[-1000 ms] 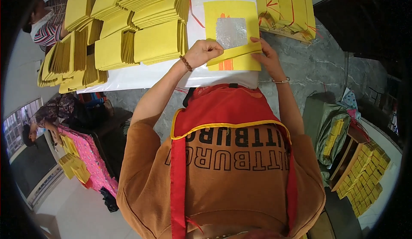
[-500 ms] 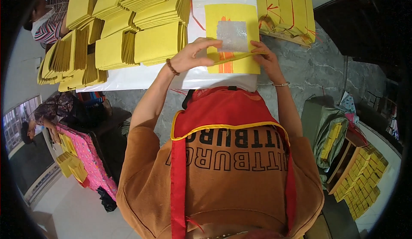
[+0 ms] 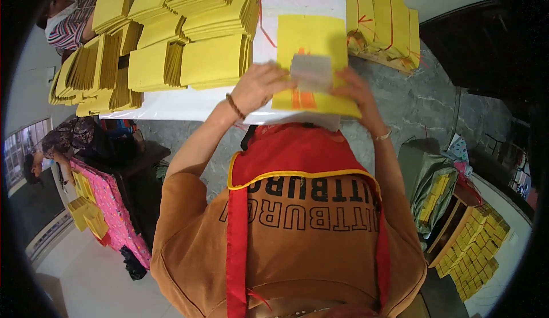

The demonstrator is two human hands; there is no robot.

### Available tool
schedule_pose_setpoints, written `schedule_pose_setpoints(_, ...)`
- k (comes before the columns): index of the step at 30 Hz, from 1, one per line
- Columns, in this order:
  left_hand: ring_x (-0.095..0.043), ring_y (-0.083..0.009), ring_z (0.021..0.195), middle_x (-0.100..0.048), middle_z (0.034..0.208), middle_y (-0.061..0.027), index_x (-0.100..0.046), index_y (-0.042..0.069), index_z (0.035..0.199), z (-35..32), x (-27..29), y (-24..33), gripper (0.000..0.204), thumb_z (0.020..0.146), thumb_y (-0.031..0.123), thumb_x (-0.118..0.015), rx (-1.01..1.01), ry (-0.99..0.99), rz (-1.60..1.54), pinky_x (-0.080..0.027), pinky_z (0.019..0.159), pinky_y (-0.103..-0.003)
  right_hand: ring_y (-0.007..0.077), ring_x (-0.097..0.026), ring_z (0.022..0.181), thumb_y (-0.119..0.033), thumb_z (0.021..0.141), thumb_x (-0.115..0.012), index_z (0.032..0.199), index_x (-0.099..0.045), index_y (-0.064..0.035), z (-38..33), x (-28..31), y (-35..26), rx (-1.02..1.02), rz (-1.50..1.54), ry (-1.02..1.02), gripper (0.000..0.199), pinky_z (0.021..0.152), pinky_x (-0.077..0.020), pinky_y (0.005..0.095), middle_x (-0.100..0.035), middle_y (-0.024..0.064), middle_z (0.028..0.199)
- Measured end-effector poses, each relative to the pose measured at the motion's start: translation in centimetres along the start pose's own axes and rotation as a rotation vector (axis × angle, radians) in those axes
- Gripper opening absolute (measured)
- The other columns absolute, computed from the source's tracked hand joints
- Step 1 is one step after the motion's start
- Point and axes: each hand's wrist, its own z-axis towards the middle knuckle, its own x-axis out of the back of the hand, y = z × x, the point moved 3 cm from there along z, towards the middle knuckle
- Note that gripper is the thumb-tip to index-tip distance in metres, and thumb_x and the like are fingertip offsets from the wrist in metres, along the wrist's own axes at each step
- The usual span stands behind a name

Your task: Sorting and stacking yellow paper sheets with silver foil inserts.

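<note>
A stack of yellow paper sheets with orange printed marks lies on the white-covered table. On it is a small silvery-grey foil sheet, smeared by motion. My left hand, with a beaded bracelet at the wrist, has its fingers bent at the foil's left edge; its thumb is hidden. At the foil's right side my right hand is blurred by motion. Its fingers are over the yellow paper's right edge, and what they grip does not show. The paper's lower right corner sticks out beyond the tabletop.
Several folded yellow paper bundles stand in rows left of my hands. Beyond the right edge are yellow bundles tied with red string. A co-worker in a striped top is at the far left; another person bends over a pink-covered table.
The lifted yellow edge between my hands no longer shows. The foil sheet has shifted toward me. My left fingers have closed in beside it, and my right hand has moved nearer to me.
</note>
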Motion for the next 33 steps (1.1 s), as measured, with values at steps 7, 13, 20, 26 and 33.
schedule_pose_setpoints(7,-0.051,-0.0259,0.093,-0.058,0.097,-0.0088,-0.058,0.009,0.102,-2.4,-2.2,1.1,0.036,0.068,-0.002,-0.052,0.226,-0.063,-0.295,-0.041,0.082,-0.035,0.0228,-0.044,0.116,-0.012,0.074,-0.062,0.095,-0.062,-0.0117,-2.1,-1.7,-1.8,-0.242,0.033,-0.145,0.021,0.092,-0.0303,0.0371,-0.058,0.0027,0.109)
schedule_pose_setpoints(13,-0.052,-0.0336,0.072,-0.056,0.076,-0.0174,-0.056,0.004,0.104,-0.7,-2.5,-0.7,0.029,0.087,0.026,-0.047,0.563,-0.052,-0.408,-0.043,0.064,-0.039,0.0226,-0.06,0.084,-0.024,0.079,-0.059,0.098,-0.059,-0.0033,-0.7,-2.3,0.6,-0.465,0.174,0.029,0.029,0.069,-0.0439,0.0309,-0.062,0.0092,0.096)
schedule_pose_setpoints(20,-0.055,-0.0338,0.062,-0.056,0.064,-0.0187,-0.056,0.004,0.094,0.0,-5.1,-3.1,0.034,0.086,0.035,-0.046,0.788,0.094,-0.511,-0.042,0.056,-0.041,0.0134,-0.057,0.086,-0.017,0.082,-0.058,0.118,-0.046,-0.0022,1.3,-2.6,1.9,-0.622,0.382,0.285,0.041,0.073,-0.0448,0.0273,-0.058,0.009,0.102)
schedule_pose_setpoints(26,-0.056,-0.0306,0.06,-0.057,0.063,-0.0173,-0.056,0.002,0.093,-0.5,-7.3,-4.7,0.031,0.083,0.031,-0.049,0.869,0.104,-0.615,-0.042,0.054,-0.038,0.0118,-0.054,0.093,-0.009,0.082,-0.057,0.127,-0.036,-0.0021,1.5,-2.7,1.8,-0.667,0.381,0.304,0.051,0.079,-0.0432,0.025,-0.055,0.0093,0.109)
schedule_pose_setpoints(33,-0.058,-0.0217,0.06,-0.064,0.076,-0.0066,-0.057,0.007,0.103,0.0,-6.9,-4.7,0.031,0.079,0.027,-0.057,1.109,0.061,-0.912,-0.043,0.056,-0.036,0.0137,-0.051,0.101,-0.008,0.081,-0.058,0.13,-0.035,-0.0034,1.9,-3.2,2.9,-0.756,0.247,0.217,0.055,0.084,-0.0407,0.0233,-0.049,0.0098,0.122)
